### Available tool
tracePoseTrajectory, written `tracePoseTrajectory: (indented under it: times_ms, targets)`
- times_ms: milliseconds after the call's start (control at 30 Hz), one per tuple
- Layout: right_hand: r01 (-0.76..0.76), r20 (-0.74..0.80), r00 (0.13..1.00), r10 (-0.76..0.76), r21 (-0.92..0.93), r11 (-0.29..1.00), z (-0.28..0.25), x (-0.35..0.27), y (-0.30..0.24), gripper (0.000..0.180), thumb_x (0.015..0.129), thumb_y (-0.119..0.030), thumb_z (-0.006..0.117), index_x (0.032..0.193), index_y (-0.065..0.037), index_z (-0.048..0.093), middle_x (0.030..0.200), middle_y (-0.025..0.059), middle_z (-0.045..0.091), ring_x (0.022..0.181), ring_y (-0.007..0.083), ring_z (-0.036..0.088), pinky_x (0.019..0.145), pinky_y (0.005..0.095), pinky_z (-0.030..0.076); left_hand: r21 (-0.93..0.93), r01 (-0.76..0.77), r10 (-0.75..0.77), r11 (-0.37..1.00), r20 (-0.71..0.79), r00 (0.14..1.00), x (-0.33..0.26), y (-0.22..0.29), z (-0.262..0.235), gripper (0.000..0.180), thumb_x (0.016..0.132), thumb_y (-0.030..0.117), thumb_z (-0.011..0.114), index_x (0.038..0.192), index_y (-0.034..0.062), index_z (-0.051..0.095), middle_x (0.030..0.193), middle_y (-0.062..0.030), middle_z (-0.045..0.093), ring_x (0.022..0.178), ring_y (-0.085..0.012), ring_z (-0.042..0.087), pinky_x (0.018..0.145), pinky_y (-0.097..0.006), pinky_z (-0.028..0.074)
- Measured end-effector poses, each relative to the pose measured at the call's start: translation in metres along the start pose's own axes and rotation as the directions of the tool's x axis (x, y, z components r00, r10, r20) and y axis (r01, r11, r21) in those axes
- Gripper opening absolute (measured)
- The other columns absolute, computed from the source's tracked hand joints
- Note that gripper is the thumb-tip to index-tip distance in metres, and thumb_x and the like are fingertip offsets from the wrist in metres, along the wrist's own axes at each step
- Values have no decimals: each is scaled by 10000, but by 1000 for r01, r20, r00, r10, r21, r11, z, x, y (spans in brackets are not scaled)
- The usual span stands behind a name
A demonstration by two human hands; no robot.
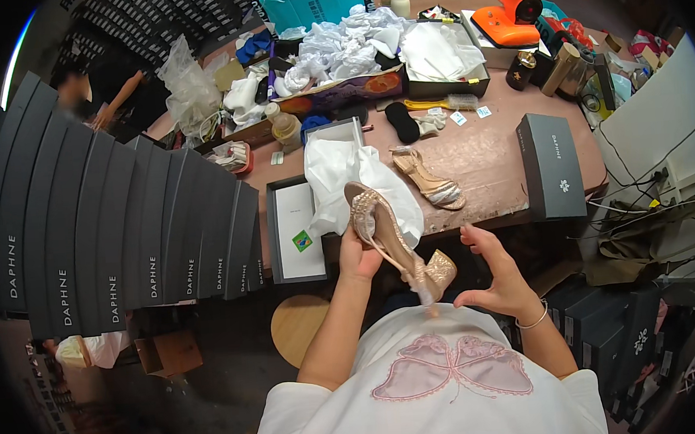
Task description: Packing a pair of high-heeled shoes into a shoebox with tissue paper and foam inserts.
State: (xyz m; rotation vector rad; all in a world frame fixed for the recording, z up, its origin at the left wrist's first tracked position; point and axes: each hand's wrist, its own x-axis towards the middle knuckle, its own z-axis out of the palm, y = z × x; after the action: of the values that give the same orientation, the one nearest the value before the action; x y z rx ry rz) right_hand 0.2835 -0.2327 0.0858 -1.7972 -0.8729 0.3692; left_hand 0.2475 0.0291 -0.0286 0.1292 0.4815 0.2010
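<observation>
My left hand point(358, 258) grips a glittery gold block-heel sandal point(389, 238) by its sole, held upside down over the table edge, heel toward me. My right hand point(493, 275) hovers just right of the heel, fingers apart and curled, holding nothing. The matching sandal point(430, 180) lies on the brown table point(488, 155) beyond. White wrapping paper point(349, 176) spills from an open dark shoebox point(291, 237) left of the held shoe.
A closed dark shoebox point(552, 166) lies at the table's right. A long stack of dark boxes point(114, 225) fills the left. Crumpled paper, bottles and an orange device point(511, 14) crowd the far table. A round wooden stool point(298, 321) stands below. Another person sits far left.
</observation>
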Motion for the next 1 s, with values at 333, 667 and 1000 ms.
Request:
tracePoseTrajectory:
  times_ms: [333, 667, 1000]
  targets:
    - [139, 89, 987, -131, -87, 986, 50, 5, -5, 591, 706, -254, 788, 1207, -28, 571, 1132, 132, 594, 1014, 293, 574, 863, 366, 454, -7, -92, 92, 996, 64, 994, 1, -12, -4, 284, 947, 240, 512, 1162, 65, 574, 1058, -77, 645, 974, -213, 641, 867, -352, 550]
    - [145, 123, 987, -104, -395, 907, 30, 27, -36, 936, 655, -471, 793, 1394, -63, 389, 1419, 276, 310, 1250, 402, 407, 1036, 457, 325, 240, -225, 218, 944, 57, 974, 5, -16, 38, 370, 1003, 275, 423, 1223, -9, 511, 1180, -131, 590, 1078, -235, 586, 958, -396, 477]
    - [-262, -113, 931, 348, 458, 849, -8, 1, 52, 609, 809, -42, 592, 1392, -32, 414, 1152, 93, 594, 971, 144, 565, 894, 281, 450, 667, -498, 346, 554, 360, 866, 54, -1, 73, 279, 968, 181, 532, 1145, -20, 611, 1050, -59, 637, 954, -95, 565, 861, -248, 446]
